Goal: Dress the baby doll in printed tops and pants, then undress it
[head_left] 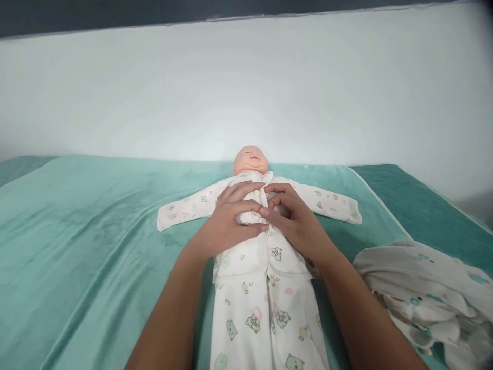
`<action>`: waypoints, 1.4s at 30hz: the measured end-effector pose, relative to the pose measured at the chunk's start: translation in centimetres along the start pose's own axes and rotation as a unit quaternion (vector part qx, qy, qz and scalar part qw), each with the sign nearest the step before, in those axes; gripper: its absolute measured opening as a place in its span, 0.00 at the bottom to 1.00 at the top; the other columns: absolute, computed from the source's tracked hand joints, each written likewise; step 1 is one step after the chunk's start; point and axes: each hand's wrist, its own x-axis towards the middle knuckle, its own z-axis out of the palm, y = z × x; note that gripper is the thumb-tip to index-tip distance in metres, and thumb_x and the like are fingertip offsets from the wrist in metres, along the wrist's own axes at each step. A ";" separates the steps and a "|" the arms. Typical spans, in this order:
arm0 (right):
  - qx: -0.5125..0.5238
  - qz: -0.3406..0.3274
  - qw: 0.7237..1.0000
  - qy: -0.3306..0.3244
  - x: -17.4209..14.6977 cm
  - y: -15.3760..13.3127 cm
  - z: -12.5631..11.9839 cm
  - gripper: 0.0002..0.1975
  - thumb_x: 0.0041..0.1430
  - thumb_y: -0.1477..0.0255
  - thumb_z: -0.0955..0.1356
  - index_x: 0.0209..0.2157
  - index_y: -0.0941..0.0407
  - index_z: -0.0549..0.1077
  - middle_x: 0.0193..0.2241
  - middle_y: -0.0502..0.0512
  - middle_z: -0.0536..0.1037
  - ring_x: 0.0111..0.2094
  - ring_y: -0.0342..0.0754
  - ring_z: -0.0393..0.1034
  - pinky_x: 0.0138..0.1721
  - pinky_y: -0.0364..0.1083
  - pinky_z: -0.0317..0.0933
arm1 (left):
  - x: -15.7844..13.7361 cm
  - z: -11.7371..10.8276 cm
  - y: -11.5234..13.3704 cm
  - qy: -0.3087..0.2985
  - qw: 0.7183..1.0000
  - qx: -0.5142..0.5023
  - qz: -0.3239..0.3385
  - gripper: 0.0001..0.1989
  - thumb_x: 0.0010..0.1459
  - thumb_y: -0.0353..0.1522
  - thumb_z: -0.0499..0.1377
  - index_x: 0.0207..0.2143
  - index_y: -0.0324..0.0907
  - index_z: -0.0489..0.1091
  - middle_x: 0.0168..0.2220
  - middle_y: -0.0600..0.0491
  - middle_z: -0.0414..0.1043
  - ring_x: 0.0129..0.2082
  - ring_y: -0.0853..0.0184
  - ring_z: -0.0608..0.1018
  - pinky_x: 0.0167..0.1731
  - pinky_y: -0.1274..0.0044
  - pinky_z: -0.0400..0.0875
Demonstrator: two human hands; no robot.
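Note:
A baby doll [251, 159] lies on its back with its head at the far end. It wears a white baby shirt [246, 259] printed with small bears, and matching trousers [254, 318]. Across the chest, my left hand [236, 213] rests with fingers spread and thumb apart, beside the buttons along the shirt's front. Opposite it, my right hand [290, 210] has its fingers bent and closed at the shirt's front edge, its thumb touching my left fingers. Buttons show between the hands. Both shirt sleeves stretch out sideways, with no doll hands visible at the cuffs.
A green plush sheet [96, 246] lies under the doll, with a darker green cover [419, 205] at the right. Crumpled white patterned cloth [419, 272] is heaped beside my right forearm. A white wall [154, 92] stands behind.

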 end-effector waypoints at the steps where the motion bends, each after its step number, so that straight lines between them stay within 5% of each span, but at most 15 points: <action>1: 0.000 -0.005 1.000 -0.004 0.0 0.0 -0.1 0.11 0.60 0.64 0.70 0.28 0.54 0.69 0.52 0.51 0.68 0.50 0.49 0.65 0.47 0.48 0.58 | 0.0 0.0 0.0 0.004 1.000 -0.007 -0.003 0.05 0.56 0.31 0.62 0.35 0.49 0.75 0.64 0.56 0.61 0.67 0.57 0.59 0.67 0.55 0.51; 6: 0.005 -0.010 1.000 -0.016 0.0 0.0 0.0 0.10 0.59 0.66 0.70 0.27 0.54 0.68 0.54 0.52 0.68 0.58 0.51 0.61 0.57 0.50 0.53 | -0.2 0.1 0.2 0.025 0.999 -0.035 -0.028 0.04 0.54 0.29 0.61 0.29 0.45 0.68 0.64 0.55 0.62 0.66 0.58 0.61 0.67 0.56 0.50; 11: 0.039 0.003 0.998 0.040 0.2 0.1 0.6 0.09 0.56 0.70 0.69 0.25 0.55 0.66 0.50 0.52 0.72 0.50 0.50 0.68 0.52 0.49 0.59 | -0.2 0.7 0.4 0.065 0.997 -0.027 -0.043 0.05 0.54 0.26 0.57 0.30 0.45 0.65 0.63 0.54 0.64 0.65 0.59 0.62 0.65 0.58 0.54; 14: 0.093 0.094 0.971 0.200 0.5 1.1 -0.4 0.09 0.53 0.69 0.67 0.23 0.54 0.63 0.42 0.53 0.77 0.41 0.51 0.70 0.41 0.48 0.64 | -0.1 1.1 0.3 0.103 0.993 -0.018 -0.056 0.10 0.54 0.26 0.55 0.38 0.47 0.69 0.63 0.54 0.63 0.65 0.59 0.63 0.64 0.61 0.57; 17: 0.065 0.218 0.894 0.386 0.7 2.7 -2.3 0.05 0.52 0.68 0.66 0.26 0.54 0.66 0.34 0.56 0.76 0.39 0.53 0.70 0.39 0.49 0.66 | 0.0 1.5 0.0 0.146 0.985 -0.011 -0.092 0.12 0.58 0.29 0.54 0.42 0.49 0.72 0.62 0.55 0.64 0.64 0.60 0.64 0.63 0.63 0.59; 20: 0.024 0.187 0.874 0.447 0.6 3.7 -3.3 0.12 0.51 0.70 0.66 0.39 0.55 0.69 0.42 0.58 0.75 0.46 0.54 0.71 0.48 0.53 0.66 | 0.2 1.8 -0.2 0.202 0.969 -0.016 -0.140 0.07 0.60 0.34 0.55 0.39 0.48 0.71 0.56 0.53 0.69 0.58 0.60 0.69 0.57 0.66 0.65; 22: -0.045 0.064 0.902 0.424 0.4 3.5 -3.0 0.15 0.53 0.71 0.67 0.44 0.54 0.69 0.52 0.58 0.72 0.55 0.54 0.66 0.58 0.55 0.59 | 0.3 1.9 -0.4 0.241 0.956 -0.018 -0.165 0.05 0.59 0.34 0.56 0.35 0.46 0.70 0.48 0.53 0.72 0.50 0.62 0.73 0.51 0.69 0.68; 25: -0.082 -0.059 0.960 0.263 -0.1 2.4 -1.7 0.14 0.59 0.71 0.65 0.47 0.51 0.71 0.54 0.56 0.71 0.58 0.52 0.64 0.61 0.54 0.57 | 0.3 1.5 -0.9 0.279 0.940 -0.036 -0.195 0.03 0.57 0.34 0.56 0.32 0.45 0.68 0.38 0.55 0.73 0.40 0.66 0.74 0.44 0.73 0.69; 28: -0.017 -0.027 0.996 0.081 -0.3 1.3 -0.7 0.16 0.64 0.68 0.64 0.52 0.50 0.72 0.54 0.53 0.74 0.56 0.51 0.67 0.58 0.53 0.61 | -0.3 -0.1 -2.5 0.303 0.918 -0.068 -0.248 0.04 0.53 0.32 0.57 0.34 0.45 0.69 0.31 0.58 0.70 0.29 0.70 0.70 0.30 0.78 0.66; 30: -0.001 0.007 0.999 0.032 -0.3 1.1 -0.5 0.17 0.66 0.65 0.64 0.55 0.48 0.71 0.57 0.52 0.72 0.58 0.51 0.65 0.60 0.53 0.60 | -1.1 -1.7 -4.3 0.332 0.896 -0.069 -0.288 0.07 0.50 0.30 0.57 0.34 0.45 0.69 0.27 0.59 0.66 0.24 0.72 0.66 0.24 0.79 0.60; 36: -0.158 0.008 0.986 0.049 0.4 4.0 -1.3 0.19 0.69 0.66 0.57 0.57 0.47 0.69 0.61 0.53 0.69 0.63 0.53 0.60 0.67 0.65 0.41 | -2.9 -4.4 -7.8 0.351 0.858 0.129 -0.351 0.13 0.50 0.25 0.52 0.35 0.44 0.72 0.36 0.51 0.70 0.34 0.64 0.73 0.31 0.73 0.65; 42: -0.363 0.038 0.924 0.113 0.5 6.9 -1.9 0.28 0.59 0.81 0.56 0.58 0.49 0.66 0.62 0.53 0.67 0.66 0.56 0.55 0.65 0.71 0.36 | -2.1 -2.6 -6.5 0.358 0.881 0.199 -0.235 0.15 0.57 0.25 0.49 0.39 0.46 0.72 0.47 0.48 0.70 0.51 0.56 0.72 0.47 0.65 0.69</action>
